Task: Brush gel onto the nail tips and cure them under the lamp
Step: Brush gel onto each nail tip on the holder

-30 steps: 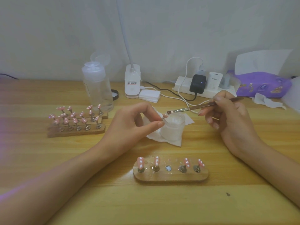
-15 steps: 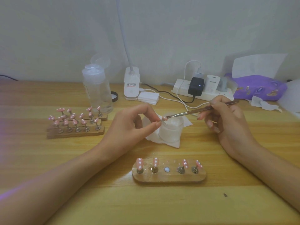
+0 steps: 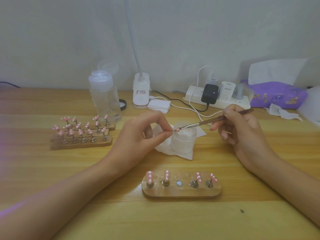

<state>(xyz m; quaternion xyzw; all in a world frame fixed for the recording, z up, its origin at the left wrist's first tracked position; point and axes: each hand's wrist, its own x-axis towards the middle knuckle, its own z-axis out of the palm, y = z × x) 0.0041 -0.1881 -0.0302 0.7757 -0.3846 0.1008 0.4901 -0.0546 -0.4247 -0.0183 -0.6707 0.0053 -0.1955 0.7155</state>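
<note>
Jar [image 3: 183,143] holds something whitish; above it my left grip [image 3: 142,135] pinches a nail tip [image 3: 177,130]; my right grip [image 3: 242,132] holds the brush [image 3: 207,122] against it.

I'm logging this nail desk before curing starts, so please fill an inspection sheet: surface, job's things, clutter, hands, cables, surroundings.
Surface: wooden table, one dark speck front right.
Job's things: brush meets the nail tip above a frosted jar; near holder has four tips, middle slot empty; far holders of pink tips at left; lamp base at the back.
Clutter: clear bottle, pad stack, purple tissue pack, loose tissue.
Hands: left hand pinches the nail tip; right hand holds the brush.
Cables: white cable and black cable trail from the power strip.
Surroundings: plain white wall.
</note>
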